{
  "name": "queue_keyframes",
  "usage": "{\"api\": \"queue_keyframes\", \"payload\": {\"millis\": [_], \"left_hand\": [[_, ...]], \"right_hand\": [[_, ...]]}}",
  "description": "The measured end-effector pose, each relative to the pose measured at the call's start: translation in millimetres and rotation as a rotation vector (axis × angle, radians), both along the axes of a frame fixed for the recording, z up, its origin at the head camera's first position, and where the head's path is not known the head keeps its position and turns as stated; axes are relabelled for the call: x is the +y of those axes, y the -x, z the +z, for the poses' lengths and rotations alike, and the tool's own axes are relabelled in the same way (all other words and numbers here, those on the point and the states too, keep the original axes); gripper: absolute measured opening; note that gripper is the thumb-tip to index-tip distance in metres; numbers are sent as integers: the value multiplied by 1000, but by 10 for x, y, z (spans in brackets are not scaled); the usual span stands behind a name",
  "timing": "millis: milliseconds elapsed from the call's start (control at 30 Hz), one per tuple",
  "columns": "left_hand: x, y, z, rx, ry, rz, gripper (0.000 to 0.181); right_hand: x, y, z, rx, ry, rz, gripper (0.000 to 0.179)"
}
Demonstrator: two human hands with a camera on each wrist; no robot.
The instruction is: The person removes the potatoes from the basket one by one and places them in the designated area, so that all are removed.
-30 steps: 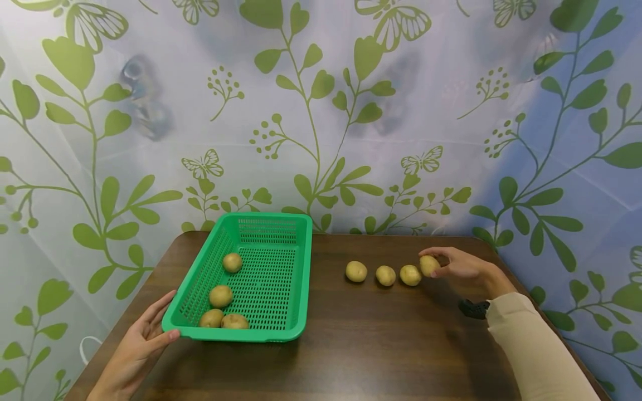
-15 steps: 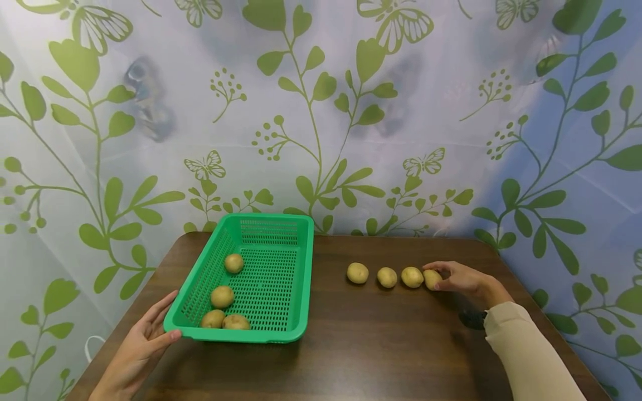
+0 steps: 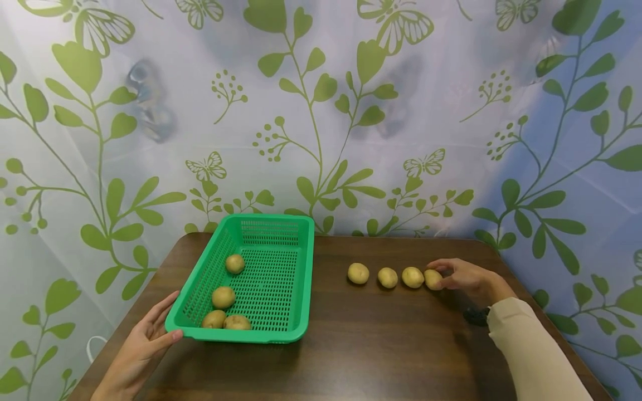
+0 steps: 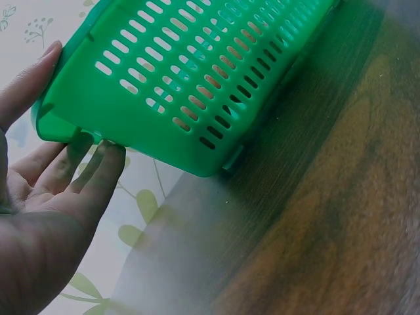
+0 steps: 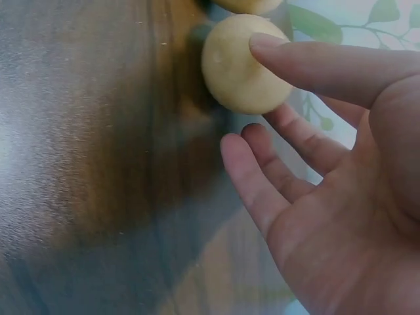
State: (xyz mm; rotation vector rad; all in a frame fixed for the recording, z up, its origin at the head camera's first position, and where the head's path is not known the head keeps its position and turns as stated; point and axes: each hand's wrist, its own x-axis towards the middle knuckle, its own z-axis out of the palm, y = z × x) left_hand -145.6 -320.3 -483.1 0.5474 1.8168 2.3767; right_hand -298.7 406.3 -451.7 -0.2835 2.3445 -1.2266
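In the head view a green plastic basket (image 3: 261, 336) stands on the left of the table, several potatoes (image 3: 223, 297) inside it. My left hand (image 3: 137, 351) holds its near left corner; in the left wrist view the thumb lies on the rim and the fingers are under it. To the right, several potatoes (image 3: 388, 277) lie in a row on the tabletop. My right hand (image 3: 466, 277) is at the rightmost potato (image 3: 432, 280). In the right wrist view, the thumb lies over this potato (image 5: 236, 69), the index finger reaches behind it, and the other fingers are extended apart from it.
The brown wooden table (image 3: 361, 356) reaches to a leaf-patterned curtain (image 3: 321, 111) behind it. A dark device (image 3: 475, 316) sits beneath my right wrist. At lower left a white cord (image 3: 92, 348) shows by the table edge.
My right hand lowered the potato to the table at the row's right end. Since then the fingers have loosened and shifted slightly right. The left hand has stayed on the basket.
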Motion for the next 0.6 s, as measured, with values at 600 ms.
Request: {"api": "queue_keyframes", "payload": {"millis": [600], "left_hand": [[5, -12, 20, -27, 17, 18, 72]], "right_hand": [[-168, 158, 425, 236, -144, 215, 56]]}}
